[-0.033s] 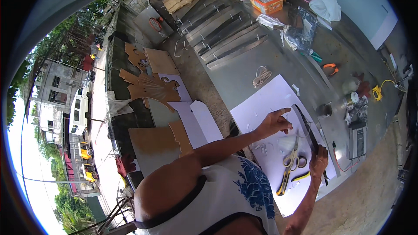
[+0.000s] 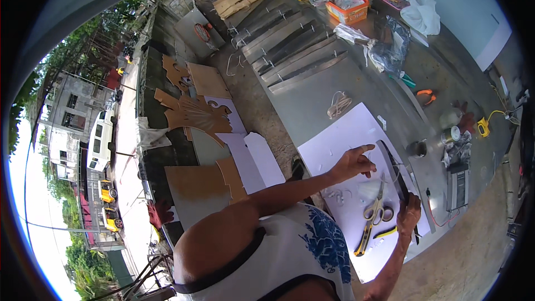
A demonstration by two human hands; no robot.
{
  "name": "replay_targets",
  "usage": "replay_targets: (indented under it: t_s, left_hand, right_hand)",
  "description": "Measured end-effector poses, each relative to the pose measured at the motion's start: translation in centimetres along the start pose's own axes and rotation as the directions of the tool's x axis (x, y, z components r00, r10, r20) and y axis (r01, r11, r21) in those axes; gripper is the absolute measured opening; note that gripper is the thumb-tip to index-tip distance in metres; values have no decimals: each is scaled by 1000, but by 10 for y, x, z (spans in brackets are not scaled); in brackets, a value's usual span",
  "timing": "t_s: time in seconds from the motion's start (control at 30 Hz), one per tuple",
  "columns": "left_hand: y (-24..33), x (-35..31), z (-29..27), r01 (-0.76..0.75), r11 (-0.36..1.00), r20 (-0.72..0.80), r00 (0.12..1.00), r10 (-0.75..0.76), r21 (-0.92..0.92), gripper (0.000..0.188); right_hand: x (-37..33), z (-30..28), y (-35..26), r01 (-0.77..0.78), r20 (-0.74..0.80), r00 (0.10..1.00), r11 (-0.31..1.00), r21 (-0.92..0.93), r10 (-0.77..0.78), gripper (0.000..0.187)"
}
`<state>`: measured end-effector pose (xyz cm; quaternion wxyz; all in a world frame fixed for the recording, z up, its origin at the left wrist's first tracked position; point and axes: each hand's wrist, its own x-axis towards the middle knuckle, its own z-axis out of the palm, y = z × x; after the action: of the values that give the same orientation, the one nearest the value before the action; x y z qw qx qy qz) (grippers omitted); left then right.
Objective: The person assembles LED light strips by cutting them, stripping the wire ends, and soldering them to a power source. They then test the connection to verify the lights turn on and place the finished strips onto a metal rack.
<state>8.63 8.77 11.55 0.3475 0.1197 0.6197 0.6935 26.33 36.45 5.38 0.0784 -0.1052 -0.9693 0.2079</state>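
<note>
My right hand [image 2: 410, 212] grips the near end of a long, dark, slightly curved strip [image 2: 394, 168] held over a white sheet [image 2: 329, 144]. Beside the strip's far part is my left hand [image 2: 355, 163], index finger stretched out and the other fingers bent in; whatever they pinch is too small to make out. A thin pale line shows against the strip near this hand. Scissors [image 2: 377, 212] lie partly opened between my arms, next to a yellow-and-black utility knife [image 2: 364, 238] and a yellow-handled tool [image 2: 384, 232]. Small clear pieces [image 2: 337, 195] are scattered on the sheet.
Several similar dark strips [image 2: 301, 39] with pale ties lie in a row on the grey table [image 2: 301, 100]. A cord bundle [image 2: 339, 104], orange-handled pliers [image 2: 426, 97], an open can [image 2: 450, 135] and an orange tub [image 2: 347, 11] stand or lie around. Brown cut-out panels [image 2: 195, 112] are at left.
The whole view has shifted slightly, so the table appears a little lower. Both hands keep nearly the same pose at the dark strip.
</note>
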Motion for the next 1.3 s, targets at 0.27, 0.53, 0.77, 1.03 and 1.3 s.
replay_targets:
  t_s: [0.27, 0.53, 0.77, 1.03, 1.3]
  left_hand:
    - [26, -31, -113, -57, 973, 72, 995, 75, -222, 62]
    - [57, -86, -273, -163, 938, -129, 983, 129, -307, 46]
    - [66, -128, -370, -285, 886, -452, 887, 98, -367, 49]
    - [60, -137, -461, -410, 797, -667, 745, 12, -444, 30]
    - [68, -122, -525, -377, 820, -739, 669, -80, -430, 26]
  right_hand:
    - [51, -33, -123, 107, 2, 994, 993, -41, -107, 29]
    - [183, 0, -287, 411, 81, 911, 893, -181, -403, 31]
    - [325, 41, -410, 724, 152, 689, 665, -183, -708, 35]
    - [489, 142, -525, 906, 170, 417, 423, -4, -893, 36]
    - [586, 239, -576, 896, 289, 352, 409, 171, -891, 35]
